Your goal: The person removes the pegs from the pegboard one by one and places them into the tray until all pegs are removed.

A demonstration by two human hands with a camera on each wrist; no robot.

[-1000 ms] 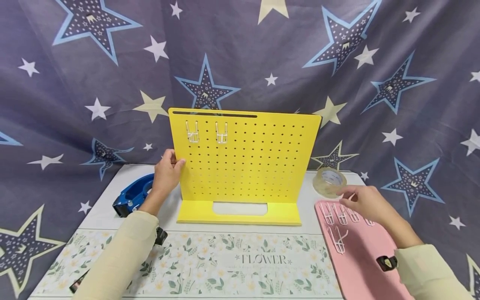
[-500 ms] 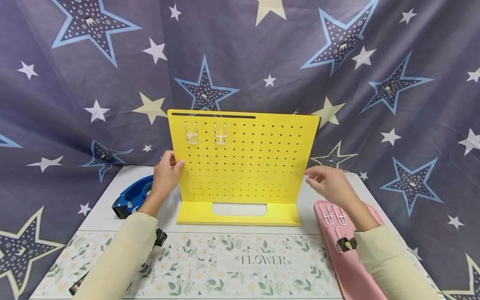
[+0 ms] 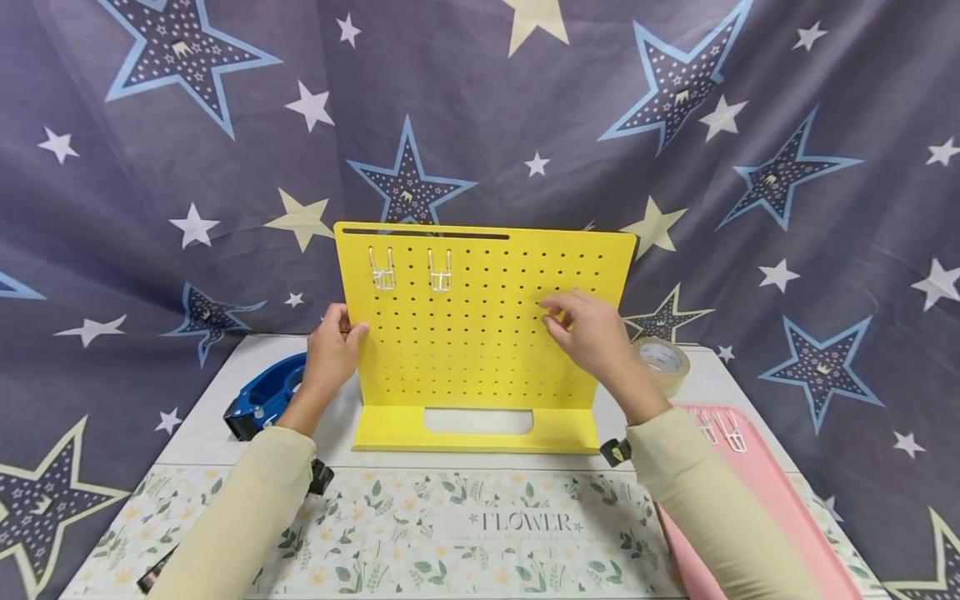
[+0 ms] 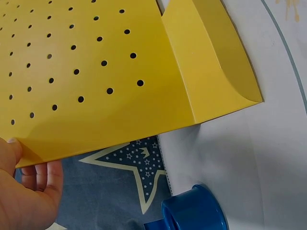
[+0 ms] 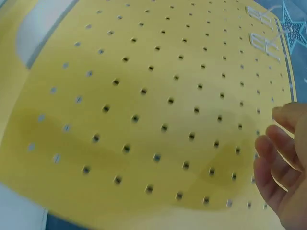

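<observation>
A yellow pegboard stands upright on its ledge base. My left hand grips its left edge, thumb on the front face and fingers behind, as the left wrist view also shows at the board's rim. Two white wire hooks hang side by side near the upper left of the board. My right hand is in front of the board's right half, its fingers loosely bent. In the right wrist view nothing shows between those fingers. Whether they touch the board cannot be told.
At the right lies a pink tray with white wire hooks, partly covered by my right sleeve. A roll of clear tape sits behind my right forearm. A blue tape dispenser is at the left. A star-patterned curtain hangs behind.
My right hand has moved left from above the pink tray, past the board's right edge, to in front of the board. The left hand keeps its grip on the edge.
</observation>
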